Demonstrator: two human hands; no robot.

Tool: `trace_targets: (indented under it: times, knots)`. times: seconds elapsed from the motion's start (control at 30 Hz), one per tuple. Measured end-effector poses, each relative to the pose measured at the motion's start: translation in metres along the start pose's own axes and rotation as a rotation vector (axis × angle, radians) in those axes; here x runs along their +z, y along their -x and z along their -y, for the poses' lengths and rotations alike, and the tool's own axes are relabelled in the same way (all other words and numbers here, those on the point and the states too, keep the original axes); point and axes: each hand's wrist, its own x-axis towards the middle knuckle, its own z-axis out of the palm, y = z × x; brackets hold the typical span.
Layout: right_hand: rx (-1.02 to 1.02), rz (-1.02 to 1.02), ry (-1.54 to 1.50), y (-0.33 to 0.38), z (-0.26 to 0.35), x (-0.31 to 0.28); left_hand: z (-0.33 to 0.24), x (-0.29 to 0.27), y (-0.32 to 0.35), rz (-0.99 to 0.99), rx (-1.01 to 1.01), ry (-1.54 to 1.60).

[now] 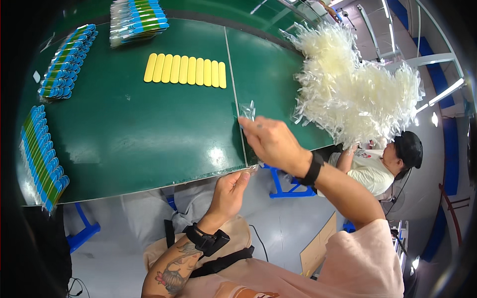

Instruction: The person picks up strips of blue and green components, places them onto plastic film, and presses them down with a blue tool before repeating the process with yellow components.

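My left hand [229, 194] is at the table's front edge, its thumb and fingers closed on the end of a clear plastic sleeve [253, 169]. Just above it, over the table seam, my right hand [275, 143] has its fingers drawn together. A crumpled piece of clear film [247, 110] shows beyond the right fingertips; the hand hides whether it joins the sleeve. Farther off on the green table [164, 124], several yellow rounded strips [184, 69] lie side by side in a row.
Bundles of wrapped blue-and-green strips lie at the left edge [42, 156], far left [68, 62] and back [138, 21]. A large heap of clear plastic sleeves [353, 84] covers the right side. Beyond it sits a person in a black cap [410, 149]. A blue stool [285, 184] stands below the table edge.
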Motion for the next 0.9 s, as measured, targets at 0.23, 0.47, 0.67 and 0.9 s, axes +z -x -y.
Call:
trace_targets:
  times: [0.23,0.47,0.67,0.9]
  knots:
    - [-0.031,0.031,0.116,-0.015,-0.005,0.006,-0.004,-0.006,0.003,-0.018,0.029,-0.03]
    - [-0.055,-0.067,0.056,-0.038,-0.025,0.001,-0.003,0.001,-0.001,0.019,0.036,-0.033]
    - [0.049,0.05,-0.041,0.004,-0.002,-0.005,-0.004,0.0,0.0,-0.001,-0.011,-0.029]
    - [-0.019,0.104,0.114,-0.007,-0.003,0.001,-0.005,-0.004,0.003,-0.023,-0.014,-0.021]
